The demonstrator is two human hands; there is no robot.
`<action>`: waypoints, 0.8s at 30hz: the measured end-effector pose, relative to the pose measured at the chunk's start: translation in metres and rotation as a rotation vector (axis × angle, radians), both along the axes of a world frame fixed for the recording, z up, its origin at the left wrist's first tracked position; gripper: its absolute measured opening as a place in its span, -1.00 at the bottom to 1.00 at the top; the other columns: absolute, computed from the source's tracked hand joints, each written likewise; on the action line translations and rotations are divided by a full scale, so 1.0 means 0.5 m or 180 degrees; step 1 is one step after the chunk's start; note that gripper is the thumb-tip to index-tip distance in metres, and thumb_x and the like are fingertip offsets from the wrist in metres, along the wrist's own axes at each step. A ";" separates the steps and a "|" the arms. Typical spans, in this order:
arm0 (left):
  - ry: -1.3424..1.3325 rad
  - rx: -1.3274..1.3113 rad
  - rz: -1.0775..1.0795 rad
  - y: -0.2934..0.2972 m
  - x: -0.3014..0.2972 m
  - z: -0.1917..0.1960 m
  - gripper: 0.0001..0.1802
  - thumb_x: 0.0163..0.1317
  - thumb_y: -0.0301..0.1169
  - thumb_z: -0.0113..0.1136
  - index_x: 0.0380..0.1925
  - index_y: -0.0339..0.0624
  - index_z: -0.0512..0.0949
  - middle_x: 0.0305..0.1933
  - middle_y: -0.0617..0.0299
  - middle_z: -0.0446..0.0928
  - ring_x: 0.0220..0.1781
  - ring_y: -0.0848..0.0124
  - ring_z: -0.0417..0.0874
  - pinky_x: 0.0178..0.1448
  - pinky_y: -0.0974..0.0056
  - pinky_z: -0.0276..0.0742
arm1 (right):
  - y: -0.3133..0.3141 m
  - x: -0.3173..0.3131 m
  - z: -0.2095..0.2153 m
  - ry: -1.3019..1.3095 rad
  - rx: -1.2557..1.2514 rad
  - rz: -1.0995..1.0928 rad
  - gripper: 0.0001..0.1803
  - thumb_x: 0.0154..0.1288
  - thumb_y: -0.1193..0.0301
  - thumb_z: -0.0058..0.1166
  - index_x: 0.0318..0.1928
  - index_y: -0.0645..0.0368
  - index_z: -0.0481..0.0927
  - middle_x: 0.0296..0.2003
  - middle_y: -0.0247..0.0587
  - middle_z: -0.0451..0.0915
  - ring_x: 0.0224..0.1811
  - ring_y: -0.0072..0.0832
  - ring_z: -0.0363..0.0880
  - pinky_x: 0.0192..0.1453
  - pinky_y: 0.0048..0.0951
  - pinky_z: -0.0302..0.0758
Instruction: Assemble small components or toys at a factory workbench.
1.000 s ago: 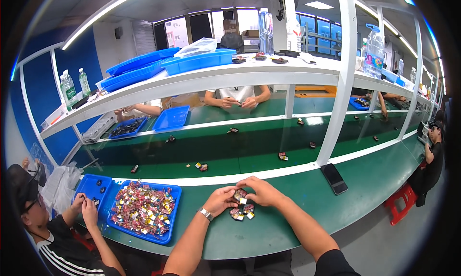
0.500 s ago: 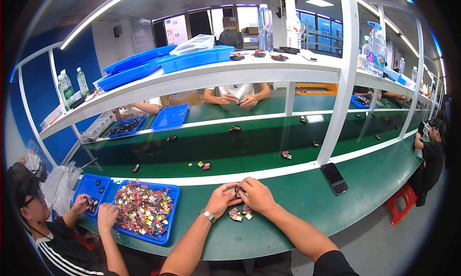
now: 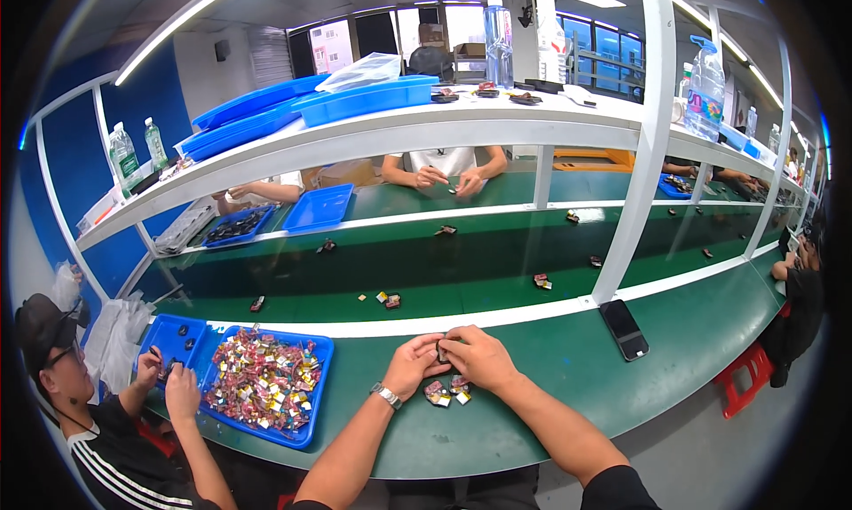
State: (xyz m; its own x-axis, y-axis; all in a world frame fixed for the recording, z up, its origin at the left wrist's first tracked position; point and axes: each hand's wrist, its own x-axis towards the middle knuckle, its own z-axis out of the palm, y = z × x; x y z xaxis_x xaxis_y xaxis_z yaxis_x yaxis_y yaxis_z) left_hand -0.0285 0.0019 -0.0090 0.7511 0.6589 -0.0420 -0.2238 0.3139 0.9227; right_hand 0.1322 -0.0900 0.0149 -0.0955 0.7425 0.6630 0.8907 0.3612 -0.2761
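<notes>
Over the green bench, my left hand (image 3: 411, 368) and my right hand (image 3: 482, 360) meet with bent fingers. Pinched between them is a small dark electronic part (image 3: 441, 354), mostly covered by the fingertips. Just below the hands, a few small red circuit boards (image 3: 436, 390) with white and yellow patches lie close together on the bench. To the left stands a blue tray (image 3: 325, 387) heaped with many similar boards (image 3: 262, 377).
A black phone (image 3: 624, 330) lies to the right, beside a white post (image 3: 635, 173). Beyond the white rail, parts (image 3: 390, 300) dot a green strip. At left a co-worker (image 3: 75, 395) handles dark pieces over a smaller blue tray (image 3: 202, 340). Overhead runs a white shelf (image 3: 373, 150).
The view has shifted slightly. My fingers have turned the dark part a little, so less of its red side shows. The left co-worker's hands have drawn closer together.
</notes>
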 end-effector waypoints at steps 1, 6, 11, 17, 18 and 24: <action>0.0046 0.0045 -0.0031 -0.001 0.001 0.001 -0.63 0.39 -0.62 -0.13 0.19 -0.38 0.33 0.14 0.02 0.50 0.11 0.31 0.61 0.15 0.25 0.66 | -0.005 0.003 0.004 0.0089 -0.0029 0.0081 -0.74 0.10 0.46 0.24 -0.14 0.10 0.64 -0.14 -0.29 0.57 -0.09 -0.31 0.57 -0.10 -0.34 0.59; 0.0115 0.0116 -0.0030 -0.001 0.000 0.007 -0.63 0.39 -0.60 -0.08 0.19 -0.36 0.34 0.12 0.04 0.52 0.09 0.32 0.62 0.17 0.21 0.64 | -0.006 0.012 0.017 -0.0015 -0.0232 0.0266 -0.73 0.10 0.47 0.22 -0.13 0.09 0.64 -0.10 -0.24 0.56 -0.01 -0.26 0.53 -0.01 -0.30 0.55; 0.0093 0.0133 -0.0030 0.001 0.002 -0.002 -0.64 0.38 -0.63 -0.13 0.17 -0.37 0.34 0.08 0.04 0.54 0.06 0.32 0.63 0.16 0.23 0.65 | 0.000 0.013 0.013 -0.0088 -0.0371 0.0181 -0.75 0.09 0.50 0.22 -0.16 0.08 0.63 -0.06 -0.23 0.53 0.02 -0.24 0.51 0.04 -0.28 0.52; 0.0314 0.0281 -0.0071 -0.008 0.014 0.006 -0.65 0.38 -0.65 -0.15 0.16 -0.37 0.33 0.06 0.03 0.55 0.06 0.31 0.63 0.15 0.24 0.65 | -0.002 0.033 0.009 0.0049 -0.0497 0.0281 -0.86 0.08 0.47 0.24 -0.29 0.07 0.65 -0.03 -0.24 0.50 0.07 -0.24 0.46 0.09 -0.26 0.48; 0.0321 0.0288 -0.0069 -0.007 0.011 0.005 -0.65 0.38 -0.65 -0.15 0.16 -0.37 0.33 0.06 0.03 0.55 0.06 0.31 0.63 0.15 0.24 0.65 | -0.001 0.033 0.009 0.0041 -0.0470 0.0311 -0.87 0.08 0.46 0.24 -0.30 0.07 0.66 -0.02 -0.25 0.51 0.07 -0.24 0.46 0.11 -0.26 0.47; 0.0245 0.0246 -0.0198 -0.001 0.003 0.003 -0.60 0.35 -0.68 -0.13 0.19 -0.35 0.31 0.08 0.01 0.52 0.08 0.31 0.62 0.16 0.24 0.64 | 0.002 0.033 0.000 0.0271 -0.0530 0.0335 -0.89 0.10 0.42 0.24 -0.31 0.08 0.69 0.00 -0.29 0.52 0.10 -0.25 0.44 0.17 -0.27 0.44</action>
